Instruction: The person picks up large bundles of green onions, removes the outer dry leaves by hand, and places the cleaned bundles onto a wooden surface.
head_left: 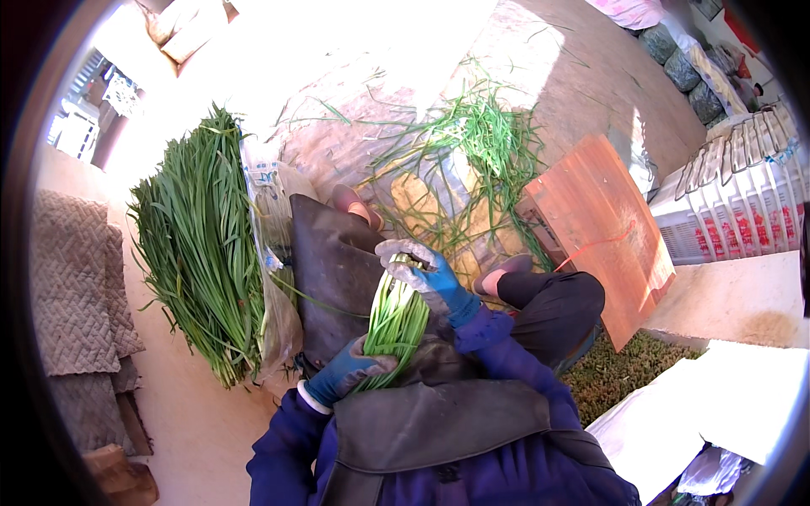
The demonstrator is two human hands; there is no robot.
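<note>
I hold a bundle of garlic chives over my lap, its pale stem ends pointing away from me. Wrapped round its lower, green part is my left hand, in a grey and blue glove. My right hand, gloved the same way, is closed over the pale ends at the top. On the left a large pile of chives lies beside a clear plastic sheet. A dark apron covers my lap and left leg.
Loose green trimmings are scattered on the floor ahead of my feet. To the right stand a wooden board and a white plastic crate with metal pieces on top. Quilted mats lie at the far left.
</note>
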